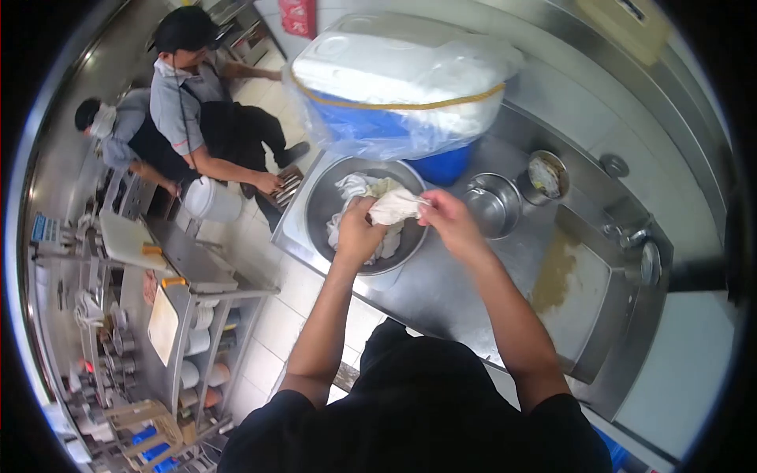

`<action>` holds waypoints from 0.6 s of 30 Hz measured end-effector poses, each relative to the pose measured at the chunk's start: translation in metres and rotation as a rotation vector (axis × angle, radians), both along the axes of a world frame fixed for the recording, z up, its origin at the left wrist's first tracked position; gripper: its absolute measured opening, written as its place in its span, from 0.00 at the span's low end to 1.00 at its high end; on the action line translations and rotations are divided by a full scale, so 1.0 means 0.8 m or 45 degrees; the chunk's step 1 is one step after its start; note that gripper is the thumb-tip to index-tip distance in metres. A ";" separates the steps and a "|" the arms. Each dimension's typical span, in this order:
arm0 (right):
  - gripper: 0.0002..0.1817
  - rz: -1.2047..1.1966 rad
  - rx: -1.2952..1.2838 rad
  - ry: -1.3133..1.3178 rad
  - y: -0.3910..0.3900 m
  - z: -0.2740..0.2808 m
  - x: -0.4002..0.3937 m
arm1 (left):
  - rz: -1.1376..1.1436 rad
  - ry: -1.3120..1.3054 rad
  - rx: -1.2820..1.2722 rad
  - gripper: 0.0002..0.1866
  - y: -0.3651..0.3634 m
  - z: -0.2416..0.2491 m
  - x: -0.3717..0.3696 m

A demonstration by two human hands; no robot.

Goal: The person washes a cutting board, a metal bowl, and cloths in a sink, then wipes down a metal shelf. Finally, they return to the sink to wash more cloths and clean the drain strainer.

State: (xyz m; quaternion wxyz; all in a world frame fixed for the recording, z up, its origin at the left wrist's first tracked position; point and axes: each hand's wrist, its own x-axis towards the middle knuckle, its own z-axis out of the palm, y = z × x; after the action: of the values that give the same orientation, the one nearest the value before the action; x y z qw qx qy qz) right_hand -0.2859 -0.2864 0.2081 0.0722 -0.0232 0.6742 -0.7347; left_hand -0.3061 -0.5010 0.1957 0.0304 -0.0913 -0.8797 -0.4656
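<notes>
A damp-looking whitish cloth is stretched between my two hands, above a big metal bowl. My left hand is closed on the cloth's left end. At its right end, my right hand pinches the fabric between thumb and fingers. More crumpled white cloths lie inside the bowl, partly hidden behind my hands and the held cloth. The bowl rests at the left end of a steel counter.
A metal pot and a container with pale contents stand right of the bowl. Behind is a plastic-wrapped blue-and-white cooler. A sink basin with brown residue lies right. Two people stand left, one beside a white bucket.
</notes>
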 end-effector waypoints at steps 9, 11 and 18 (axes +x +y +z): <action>0.36 -0.641 -0.446 -0.005 0.175 -0.008 0.174 | -0.706 0.083 -0.067 0.15 0.266 0.076 0.085; 0.41 -0.784 -0.566 -0.027 0.207 -0.014 0.213 | -0.937 0.003 -0.111 0.15 0.328 0.073 0.106; 0.32 -1.241 -0.897 -0.159 0.307 -0.075 0.324 | -1.352 -1.234 0.578 0.23 0.486 -0.032 0.179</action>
State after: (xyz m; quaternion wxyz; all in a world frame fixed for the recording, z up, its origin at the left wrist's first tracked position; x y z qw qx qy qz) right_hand -0.0265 -0.0409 0.1480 -0.2452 0.3091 0.3179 -0.8621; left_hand -0.1627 -0.1126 0.1697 -0.5703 -0.2794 -0.5149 -0.5758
